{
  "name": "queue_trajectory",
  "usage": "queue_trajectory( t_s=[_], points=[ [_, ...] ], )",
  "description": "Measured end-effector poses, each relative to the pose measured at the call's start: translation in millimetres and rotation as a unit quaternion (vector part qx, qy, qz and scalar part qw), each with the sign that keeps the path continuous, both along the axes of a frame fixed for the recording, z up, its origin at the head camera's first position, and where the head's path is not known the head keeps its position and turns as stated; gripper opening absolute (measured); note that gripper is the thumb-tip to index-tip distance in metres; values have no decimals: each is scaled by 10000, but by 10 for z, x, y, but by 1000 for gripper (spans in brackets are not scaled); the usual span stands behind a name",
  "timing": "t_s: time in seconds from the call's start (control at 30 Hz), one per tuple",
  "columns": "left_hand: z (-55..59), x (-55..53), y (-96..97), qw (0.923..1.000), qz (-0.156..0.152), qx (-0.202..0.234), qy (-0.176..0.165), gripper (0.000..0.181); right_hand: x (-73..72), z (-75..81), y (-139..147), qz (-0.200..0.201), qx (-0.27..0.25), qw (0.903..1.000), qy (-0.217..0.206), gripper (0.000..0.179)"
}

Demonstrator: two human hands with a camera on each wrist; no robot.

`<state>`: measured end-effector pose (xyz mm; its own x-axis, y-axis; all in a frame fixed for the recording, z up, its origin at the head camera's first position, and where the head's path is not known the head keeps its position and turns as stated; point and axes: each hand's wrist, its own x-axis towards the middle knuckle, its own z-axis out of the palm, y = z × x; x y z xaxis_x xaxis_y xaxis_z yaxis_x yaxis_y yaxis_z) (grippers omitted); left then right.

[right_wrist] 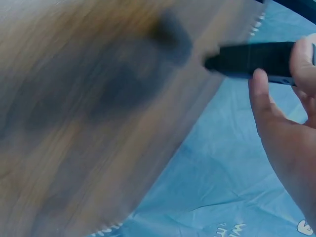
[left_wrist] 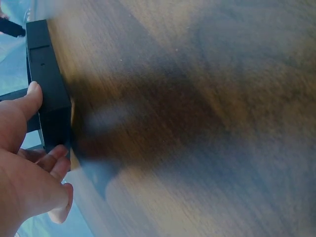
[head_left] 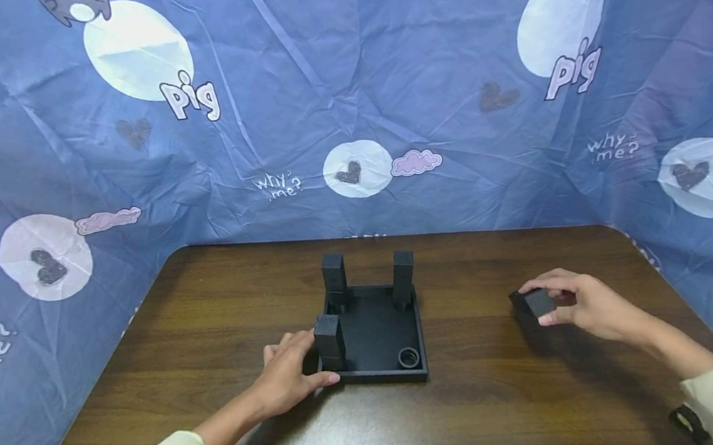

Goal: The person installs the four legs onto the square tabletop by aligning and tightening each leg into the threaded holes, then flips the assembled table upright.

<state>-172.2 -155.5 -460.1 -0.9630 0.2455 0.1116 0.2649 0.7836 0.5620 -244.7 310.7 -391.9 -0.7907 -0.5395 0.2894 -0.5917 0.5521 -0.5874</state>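
A black square tray-like base (head_left: 374,332) lies on the table with square posts upright at three corners: front left (head_left: 330,345), back left (head_left: 334,281) and back right (head_left: 402,281). At its front right corner is a raised black ring (head_left: 408,366). My left hand (head_left: 286,380) grips the front left corner, thumb against the front wall, fingers along the left side. Off to the right, apart from the base, my right hand (head_left: 587,305) pinches a black post (right_wrist: 261,57) above the table. The post's narrower end points away from the palm in the right wrist view.
A brown wooden table (head_left: 224,324) carries everything. Blue printed cloth (head_left: 291,101) hangs behind it and along both sides. Near the right sleeve is a dark loop-shaped item (head_left: 689,424); its kind is unclear.
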Motion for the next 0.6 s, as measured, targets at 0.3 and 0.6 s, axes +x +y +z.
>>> queue_trajectory(
  t_s=[0.3, 0.6],
  points=[
    [-2, -12, 6, 10000, 33, -37, -78, 76, 38, 173, -95, -528, -612, 9952, -556, 30],
    [-4, -3, 8, 9999, 44, -71, -78, 76, 49, 275, -148, -900, -640, 9920, -611, 37]
  ],
)
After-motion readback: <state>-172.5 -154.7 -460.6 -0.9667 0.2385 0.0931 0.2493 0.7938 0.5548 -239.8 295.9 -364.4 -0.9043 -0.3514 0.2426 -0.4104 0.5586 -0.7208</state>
